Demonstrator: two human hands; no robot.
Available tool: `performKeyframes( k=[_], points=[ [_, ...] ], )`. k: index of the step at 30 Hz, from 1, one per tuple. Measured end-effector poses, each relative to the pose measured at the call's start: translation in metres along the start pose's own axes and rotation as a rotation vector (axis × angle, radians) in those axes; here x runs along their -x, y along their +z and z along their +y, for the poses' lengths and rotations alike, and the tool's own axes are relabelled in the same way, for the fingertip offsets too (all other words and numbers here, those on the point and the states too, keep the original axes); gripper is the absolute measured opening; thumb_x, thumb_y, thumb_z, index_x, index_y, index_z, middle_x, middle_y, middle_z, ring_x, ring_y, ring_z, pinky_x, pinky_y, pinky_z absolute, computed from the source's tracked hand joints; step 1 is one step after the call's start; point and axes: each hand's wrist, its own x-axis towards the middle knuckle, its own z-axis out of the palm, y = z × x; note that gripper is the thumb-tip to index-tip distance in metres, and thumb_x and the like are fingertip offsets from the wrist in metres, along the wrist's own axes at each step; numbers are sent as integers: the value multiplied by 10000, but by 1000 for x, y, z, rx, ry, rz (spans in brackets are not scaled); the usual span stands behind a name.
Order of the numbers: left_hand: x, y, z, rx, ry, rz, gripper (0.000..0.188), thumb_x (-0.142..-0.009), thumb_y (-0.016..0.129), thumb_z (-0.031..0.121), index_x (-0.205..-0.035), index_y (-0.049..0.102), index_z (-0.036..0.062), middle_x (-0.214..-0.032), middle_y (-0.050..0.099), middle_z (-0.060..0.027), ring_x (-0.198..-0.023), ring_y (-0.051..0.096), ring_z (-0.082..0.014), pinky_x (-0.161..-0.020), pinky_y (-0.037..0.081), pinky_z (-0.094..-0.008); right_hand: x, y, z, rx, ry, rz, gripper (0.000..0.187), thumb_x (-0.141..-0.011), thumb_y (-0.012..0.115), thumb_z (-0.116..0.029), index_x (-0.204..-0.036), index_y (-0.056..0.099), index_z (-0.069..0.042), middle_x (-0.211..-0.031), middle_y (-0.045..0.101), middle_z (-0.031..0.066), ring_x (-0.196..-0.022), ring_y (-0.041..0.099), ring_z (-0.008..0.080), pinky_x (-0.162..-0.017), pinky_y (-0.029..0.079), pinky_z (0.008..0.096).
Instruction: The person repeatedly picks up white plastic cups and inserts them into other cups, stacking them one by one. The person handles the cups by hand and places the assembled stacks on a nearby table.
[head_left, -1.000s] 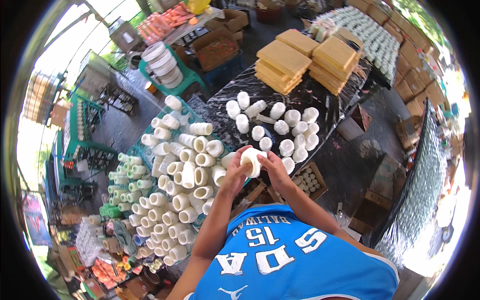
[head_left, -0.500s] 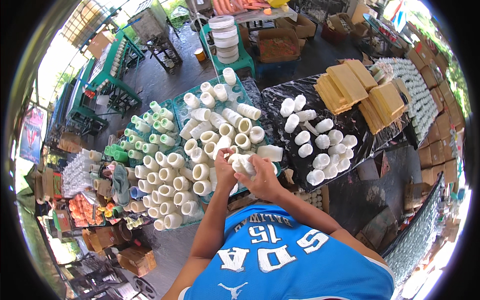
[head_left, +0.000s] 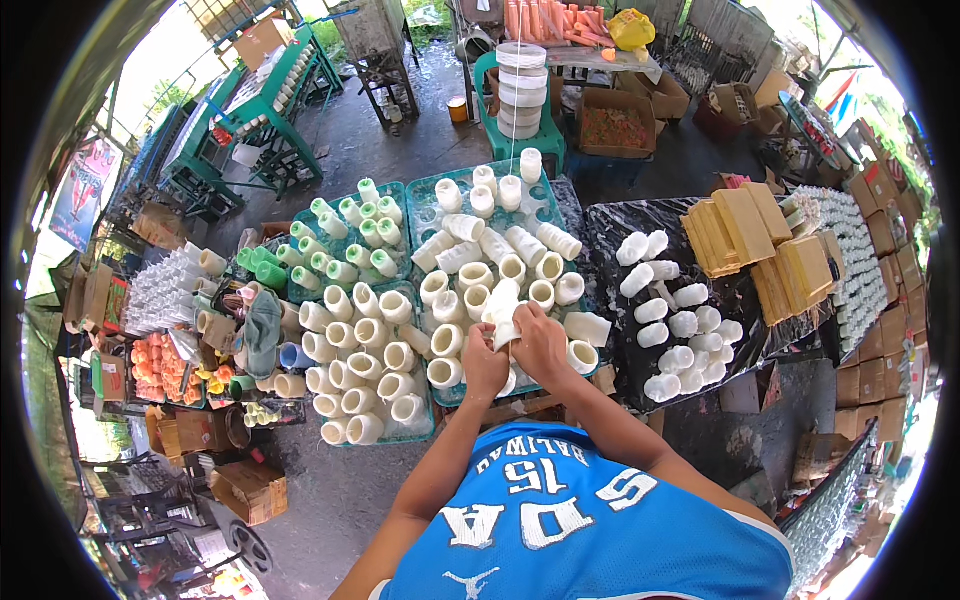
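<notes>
In the head view, grips a roughly tubular white piece [head_left: 503, 306] with both hands, just beyond the hem of a blue jersey [head_left: 590, 450]. Curls the fingers of the left hand [head_left: 487, 362] against the lower left side of the white piece, and wraps the fingers of the right hand [head_left: 541, 345] over the right side. Cannot tell the exact spot of each fingertip, with some hidden. Holds the white piece over the near half of a teal tray [head_left: 545, 212], in front of many cream cylinders [head_left: 447, 340]. Cannot tell about contact with the cylinders underneath.

Shows, to the left, more cream cylinders with round openings visible, and beyond them pale green cylinders [head_left: 346, 272] in another tray. Shows, to the right, a black plastic cover [head_left: 626, 335] bearing a cluster of short white pieces [head_left: 684, 323] and, farther back, stacked yellowish slabs [head_left: 740, 225].

Shows, beyond the trays, a green chair [head_left: 549, 137] with a stack of white rolls [head_left: 521, 95] on it, next to a cardboard box [head_left: 612, 145] of reddish bits.
</notes>
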Motion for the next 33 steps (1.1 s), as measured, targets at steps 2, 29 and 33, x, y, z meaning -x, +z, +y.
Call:
performKeyframes(
  k=[2,29,33],
  points=[
    [-8,7,-21,260,-78,-54,450,-948,709,168,-1342,543,31,-1066,706,-141,-804,703,-249,-667,565,-376,-4,5,-3,-13,-10,-47,204,-810,743,-102,-938,591,-56,-1016,644,152,-827,678,434,-706,528,537],
    [-45,-15,59,464,-14,-617,494,-1017,606,93,-1492,511,0,-1352,643,-121,-1255,628,-181,-1036,505,-324,-97,-20,95,-276,149,197,476,-816,789,-157,-1239,650,10,-1158,743,187,-1104,714,356,-984,543,431],
    [-49,-29,31,506,-47,-515,409,-1024,601,85,-1412,549,-33,-1358,647,-132,-1131,672,-196,-1032,509,-341,-171,22,153,-182,11,213,390,-752,738,-56,-1130,653,-11,-1142,703,233,-1117,667,428,-984,530,461]
  ],
)
